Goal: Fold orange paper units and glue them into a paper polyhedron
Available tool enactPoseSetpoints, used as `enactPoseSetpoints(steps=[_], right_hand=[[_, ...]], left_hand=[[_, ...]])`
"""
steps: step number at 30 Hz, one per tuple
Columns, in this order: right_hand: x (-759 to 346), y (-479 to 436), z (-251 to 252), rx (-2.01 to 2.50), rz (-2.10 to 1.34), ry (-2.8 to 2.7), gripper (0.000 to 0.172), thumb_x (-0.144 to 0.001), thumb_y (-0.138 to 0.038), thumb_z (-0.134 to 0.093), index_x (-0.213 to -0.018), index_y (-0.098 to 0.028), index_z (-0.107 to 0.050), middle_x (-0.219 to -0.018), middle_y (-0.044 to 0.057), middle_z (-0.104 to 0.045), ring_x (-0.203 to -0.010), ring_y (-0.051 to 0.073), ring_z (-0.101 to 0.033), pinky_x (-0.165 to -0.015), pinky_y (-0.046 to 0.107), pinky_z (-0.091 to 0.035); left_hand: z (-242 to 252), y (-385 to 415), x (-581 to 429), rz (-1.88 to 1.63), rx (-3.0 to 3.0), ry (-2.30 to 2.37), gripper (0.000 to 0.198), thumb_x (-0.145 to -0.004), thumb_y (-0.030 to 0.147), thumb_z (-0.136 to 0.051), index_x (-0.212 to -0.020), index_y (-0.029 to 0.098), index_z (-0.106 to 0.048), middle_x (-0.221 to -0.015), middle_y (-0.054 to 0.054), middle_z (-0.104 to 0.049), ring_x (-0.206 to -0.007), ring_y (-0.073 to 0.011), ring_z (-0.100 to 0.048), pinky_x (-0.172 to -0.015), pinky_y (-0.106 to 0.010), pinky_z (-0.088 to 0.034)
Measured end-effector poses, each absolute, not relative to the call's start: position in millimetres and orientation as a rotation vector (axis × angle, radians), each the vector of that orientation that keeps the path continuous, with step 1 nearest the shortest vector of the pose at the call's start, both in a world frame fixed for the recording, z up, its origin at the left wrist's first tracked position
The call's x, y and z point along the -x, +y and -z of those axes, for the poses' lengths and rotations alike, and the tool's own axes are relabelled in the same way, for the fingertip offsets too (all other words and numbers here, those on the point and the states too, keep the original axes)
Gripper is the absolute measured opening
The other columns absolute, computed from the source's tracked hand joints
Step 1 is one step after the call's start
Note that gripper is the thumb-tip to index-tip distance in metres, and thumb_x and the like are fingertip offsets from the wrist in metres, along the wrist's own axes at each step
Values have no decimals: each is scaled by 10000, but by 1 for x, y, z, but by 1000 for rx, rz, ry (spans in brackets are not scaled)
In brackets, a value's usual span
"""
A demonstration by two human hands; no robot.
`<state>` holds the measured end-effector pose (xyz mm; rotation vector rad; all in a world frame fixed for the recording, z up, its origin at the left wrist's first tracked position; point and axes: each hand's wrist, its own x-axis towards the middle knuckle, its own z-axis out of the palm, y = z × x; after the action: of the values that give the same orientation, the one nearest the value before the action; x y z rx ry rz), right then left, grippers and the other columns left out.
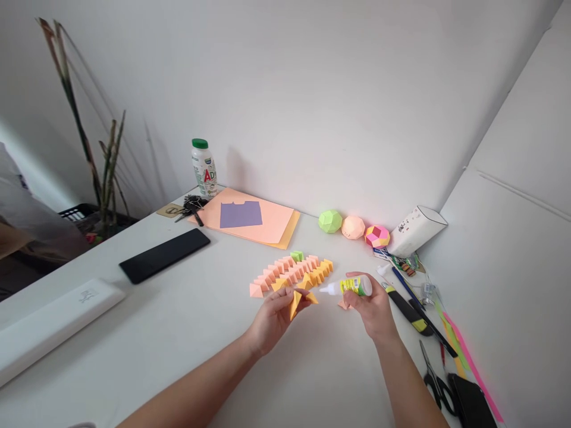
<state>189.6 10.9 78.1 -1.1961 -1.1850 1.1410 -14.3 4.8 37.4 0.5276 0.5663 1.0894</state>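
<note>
Between the fingers of my left hand (275, 318) is a folded orange paper piece (295, 304) with pointed flaps. A small glue bottle (354, 286), white with a yellow-green label, lies tilted in my right hand (373, 309). Its narrow nozzle points left, close to the orange piece; whether they touch I cannot tell. Just beyond my left hand stand rows of folded paper units, peach ones (272, 274) and orange ones (319, 273), with a few green units (297, 256) behind. A peach scrap (344, 304) shows partly beneath my right hand.
Three paper balls (353, 227) sit along the wall beside a white box (419, 230). Scissors (435, 380), a utility knife (408, 310) and a black phone-like object (471, 401) lie at right. Peach paper sheets (272, 220), a white bottle (204, 169) and a black slab (165, 255) are at left.
</note>
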Motion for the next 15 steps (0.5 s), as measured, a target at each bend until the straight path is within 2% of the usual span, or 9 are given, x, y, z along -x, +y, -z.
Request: enactPoseSetpoints(steps=[5,8,12,15], right_hand=[[-179,6,-77,1203,-1043,-1205,307,-681,-406,-715,-870,-207,-579,-598,-14,-559,-494,143,-513,-524,315,-463],[-175,4,-79,1200,-1013,-1246,269,-717,-401,-686,-862,-214,-558,-630,-13,-544,-517,140,-512,-522,294,-456],[-173,3,-82,1153,-993,-1308,229,-748,-389,-655,-838,-212,-540,-787,17,-557,-522,119,-487,-489,269,-432],[-172,3,-82,1152,-994,-1327,230,-743,-394,-657,-819,-212,-540,-785,17,-563,-513,116,-469,-469,261,-410]], left_hand=[[-33,3,12,-1065,-553,490,169,-715,291,-624,-601,166,-625,-939,-81,-651,-949,-254,-580,-1004,-409,-362],[-34,2,11,-1046,-545,476,169,-709,278,-630,-582,168,-610,-943,-77,-654,-956,-251,-582,-1015,-404,-355],[-37,1,11,-1028,-553,465,178,-687,292,-655,-566,173,-600,-929,-79,-661,-965,-267,-590,-1009,-413,-360],[-37,0,10,-1028,-558,444,175,-694,291,-653,-570,176,-608,-934,-80,-667,-965,-272,-593,-1017,-429,-352]])
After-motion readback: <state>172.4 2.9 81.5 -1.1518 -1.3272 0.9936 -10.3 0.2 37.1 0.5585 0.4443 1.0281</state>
